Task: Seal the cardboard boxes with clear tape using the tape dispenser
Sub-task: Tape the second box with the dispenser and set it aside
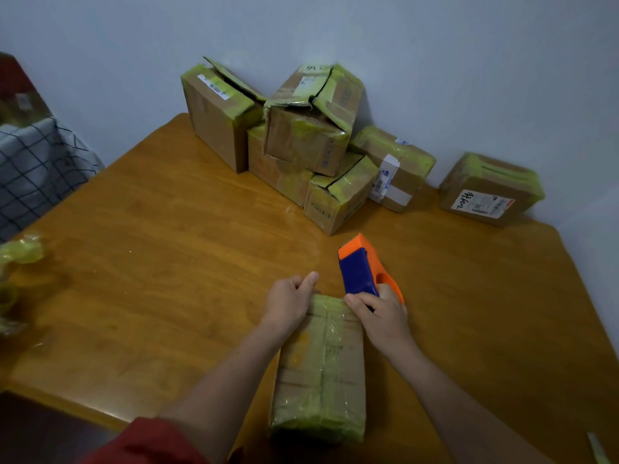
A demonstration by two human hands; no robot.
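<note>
A long cardboard box (321, 370) wrapped in yellowish clear tape lies on the wooden table (167, 262) in front of me. My left hand (289, 304) grips the box's far left corner, thumb raised along the edge. My right hand (382, 316) holds the orange and blue tape dispenser (363, 267) at the box's far right corner; the dispenser stands just past the box's far end.
Several taped cardboard boxes (301, 142) are piled against the wall at the back, some with torn flaps. One more box (489, 190) lies apart at the back right. Crumpled tape scraps (20, 252) lie at the table's left edge. A checked cloth (37, 169) is beyond it.
</note>
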